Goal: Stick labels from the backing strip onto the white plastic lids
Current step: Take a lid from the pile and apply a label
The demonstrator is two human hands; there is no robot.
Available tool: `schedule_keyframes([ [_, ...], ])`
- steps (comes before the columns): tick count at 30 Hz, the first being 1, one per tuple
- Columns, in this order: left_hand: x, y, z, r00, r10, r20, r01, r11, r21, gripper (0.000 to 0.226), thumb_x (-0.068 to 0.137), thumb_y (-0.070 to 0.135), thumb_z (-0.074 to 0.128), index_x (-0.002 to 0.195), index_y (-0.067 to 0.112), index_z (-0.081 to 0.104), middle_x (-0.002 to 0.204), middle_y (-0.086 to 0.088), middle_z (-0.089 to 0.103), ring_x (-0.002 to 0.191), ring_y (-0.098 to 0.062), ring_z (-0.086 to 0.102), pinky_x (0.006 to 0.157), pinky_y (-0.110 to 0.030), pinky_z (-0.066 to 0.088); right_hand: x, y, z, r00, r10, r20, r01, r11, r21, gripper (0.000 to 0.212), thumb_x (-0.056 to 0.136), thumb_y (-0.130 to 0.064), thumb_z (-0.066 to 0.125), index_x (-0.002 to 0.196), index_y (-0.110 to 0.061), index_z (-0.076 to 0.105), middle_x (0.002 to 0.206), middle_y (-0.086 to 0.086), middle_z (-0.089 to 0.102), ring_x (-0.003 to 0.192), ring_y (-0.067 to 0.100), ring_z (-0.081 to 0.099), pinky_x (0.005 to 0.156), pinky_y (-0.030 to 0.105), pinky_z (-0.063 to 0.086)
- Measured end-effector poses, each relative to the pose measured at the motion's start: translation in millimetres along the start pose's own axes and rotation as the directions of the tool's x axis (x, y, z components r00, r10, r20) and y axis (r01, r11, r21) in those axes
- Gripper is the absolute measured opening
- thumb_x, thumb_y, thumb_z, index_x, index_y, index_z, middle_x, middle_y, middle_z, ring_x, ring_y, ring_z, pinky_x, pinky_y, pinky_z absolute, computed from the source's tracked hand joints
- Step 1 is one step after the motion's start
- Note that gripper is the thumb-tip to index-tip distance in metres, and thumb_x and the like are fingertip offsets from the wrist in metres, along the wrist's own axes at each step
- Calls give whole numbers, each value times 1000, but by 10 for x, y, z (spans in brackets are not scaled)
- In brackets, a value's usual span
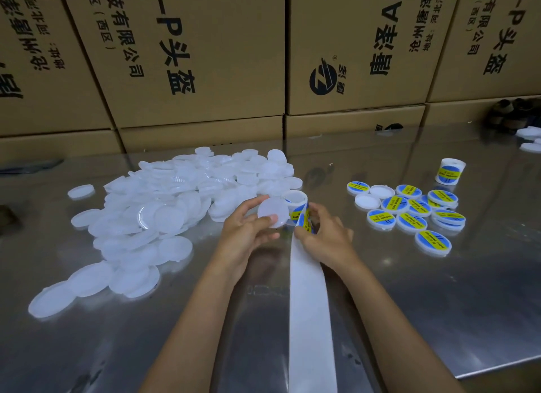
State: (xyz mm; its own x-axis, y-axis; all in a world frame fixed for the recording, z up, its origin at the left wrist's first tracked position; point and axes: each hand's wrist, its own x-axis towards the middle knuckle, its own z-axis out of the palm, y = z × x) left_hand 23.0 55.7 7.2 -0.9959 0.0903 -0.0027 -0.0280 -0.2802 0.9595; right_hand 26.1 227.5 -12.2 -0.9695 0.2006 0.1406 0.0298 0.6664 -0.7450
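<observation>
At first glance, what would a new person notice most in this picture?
The big heap of plain white lids on the left of the shiny metal table catches the eye first. In the middle, the left hand holds one lid, while the right hand pinches a blue-and-yellow label at the top of the long white backing strip. On the right lie the labelled lids.

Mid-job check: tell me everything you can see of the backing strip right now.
The backing strip is a long, plain white band, papery and smooth, with no labels on the stretch nearest the camera. It runs from the bottom edge of the view up across the metal table to the right hand, whose fingers pinch its top end. There it curls over, showing blue and yellow labels beside the roll.
</observation>
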Motion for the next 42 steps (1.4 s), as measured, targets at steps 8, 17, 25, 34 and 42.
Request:
schedule_keyframes([
  [8, 29, -90, 51, 993, 85, -80, -70, 982, 174, 43, 93, -10, 55, 118, 23, 63, 125, -17, 63, 102, -31, 72, 77, -40, 63, -68, -31, 163, 990, -139, -29, 138, 990, -37, 60, 76, -43, 79, 127, -32, 49, 122, -14, 61, 119, 10, 54, 96, 29, 27],
  [17, 30, -34, 1, 976, 80, -203, -69, 996, 63, 31, 90, -8, 54, 112, 11, 65, 105, -11, 63, 74, -19, 70, 56, -27, 57, -81, -53, 193, 975, -199, -96, 210, 971, 116, 22, 77, -21, 80, 95, -20, 67, 99, -6, 67, 86, 9, 58, 79, 24, 48],
  [25, -3, -41, 53, 987, -26, -156, 56, 981, 185, 17, 90, 6, 61, 90, 0, 77, 101, -11, 76, 103, -25, 71, 81, -33, 62, -165, -99, 180, 955, -272, -119, 289, 944, 158, 26, 76, -18, 79, 84, -27, 56, 92, -9, 60, 78, 2, 54, 69, 21, 45],
  [34, -33, -37, 50, 989, 3, -149, 34, 968, 247, 19, 92, 12, 70, 91, -5, 77, 97, -28, 73, 82, -24, 64, 91, -43, 54, -280, -191, 142, 952, -304, -29, 299, 911, 284, 26, 73, -35, 85, 83, -26, 62, 97, -6, 55, 79, -2, 54, 71, 9, 41],
  [42, 23, -78, 18, 985, -80, -151, 111, 971, 212, 37, 86, 19, 74, 94, -16, 68, 81, -16, 64, 73, -24, 57, 73, -34, 50, -248, -153, 164, 968, -249, -29, 248, 931, 267, 34, 74, -28, 86, 90, -21, 58, 93, -11, 51, 78, -8, 50, 68, 4, 36],
])
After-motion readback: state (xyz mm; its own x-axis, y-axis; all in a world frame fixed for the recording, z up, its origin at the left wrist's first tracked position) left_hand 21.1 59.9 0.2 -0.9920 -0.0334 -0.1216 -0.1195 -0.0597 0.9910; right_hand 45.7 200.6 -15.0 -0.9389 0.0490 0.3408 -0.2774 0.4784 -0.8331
